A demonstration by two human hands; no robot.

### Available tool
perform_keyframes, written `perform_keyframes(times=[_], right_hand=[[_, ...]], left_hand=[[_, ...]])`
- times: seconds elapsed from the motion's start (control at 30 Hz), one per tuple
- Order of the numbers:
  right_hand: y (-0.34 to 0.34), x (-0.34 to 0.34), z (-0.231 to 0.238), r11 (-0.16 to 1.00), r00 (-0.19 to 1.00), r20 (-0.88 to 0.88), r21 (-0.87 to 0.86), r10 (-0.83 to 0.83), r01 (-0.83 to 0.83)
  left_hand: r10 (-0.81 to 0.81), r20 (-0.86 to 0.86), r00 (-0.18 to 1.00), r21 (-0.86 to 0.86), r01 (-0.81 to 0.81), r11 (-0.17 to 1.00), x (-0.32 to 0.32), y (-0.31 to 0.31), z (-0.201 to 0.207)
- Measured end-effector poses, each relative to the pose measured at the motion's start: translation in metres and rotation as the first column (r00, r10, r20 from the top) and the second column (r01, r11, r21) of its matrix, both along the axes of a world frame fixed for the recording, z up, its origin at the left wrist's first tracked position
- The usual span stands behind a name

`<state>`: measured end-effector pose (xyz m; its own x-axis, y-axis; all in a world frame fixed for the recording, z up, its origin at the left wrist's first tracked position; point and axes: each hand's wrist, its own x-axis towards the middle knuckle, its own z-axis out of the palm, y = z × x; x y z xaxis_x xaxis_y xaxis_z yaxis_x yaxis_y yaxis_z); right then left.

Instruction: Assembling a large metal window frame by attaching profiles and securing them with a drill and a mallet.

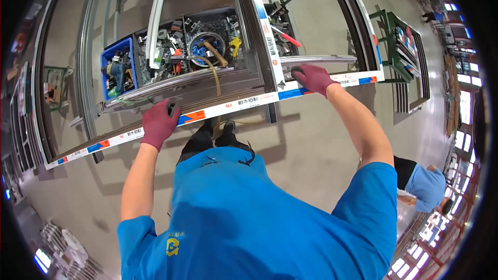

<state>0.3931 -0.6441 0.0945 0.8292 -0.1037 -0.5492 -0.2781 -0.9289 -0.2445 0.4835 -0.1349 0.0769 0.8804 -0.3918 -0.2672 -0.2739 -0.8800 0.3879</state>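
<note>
A large aluminium frame [228, 108], its near rail covered in white, blue and orange printed film, lies across in front of me. My left hand [161, 123], in a maroon glove with dark fingertips, is closed over the near rail left of centre. Farther right, my right hand [314, 79], gloved alike, grips the same rail close to where a film-covered crossbar [265, 31] meets it. The fingers of both hands bend over the rail's far side, so their undersides are hidden.
Beneath the frame, a parts tray holds loose metal fittings, a hammer [212, 52] and a yellow tool [236, 46]. A cordless drill [118, 75] lies in a blue bin [105, 93]. A green rack [397, 46] stands right; a co-worker [423, 184] is at lower right.
</note>
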Motion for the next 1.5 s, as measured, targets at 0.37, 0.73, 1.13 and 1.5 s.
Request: perform_keyframes(times=[0.37,0.73,1.13,1.5], right_hand=[[-0.012,0.015,-0.018,0.997,0.987,-0.137,-0.009,0.078,-0.08],[-0.021,0.009,-0.023,0.999,0.993,-0.105,0.001,0.053,-0.053],[-0.023,0.05,-0.057,0.748,0.885,-0.365,0.489,-0.291,0.448],[0.003,-0.008,0.0,0.99,0.992,0.117,0.127,0.054,-0.069]], left_hand=[[0.033,0.015,0.999,0.042,-0.034,0.999,0.001,0.009,-0.014],[0.041,0.019,0.999,0.069,-0.042,0.997,-0.001,0.003,-0.01],[0.071,0.075,0.995,-0.089,-0.065,0.994,-0.002,-0.004,-0.005],[0.078,0.055,0.995,-0.06,-0.075,0.995,0.001,0.009,-0.02]])
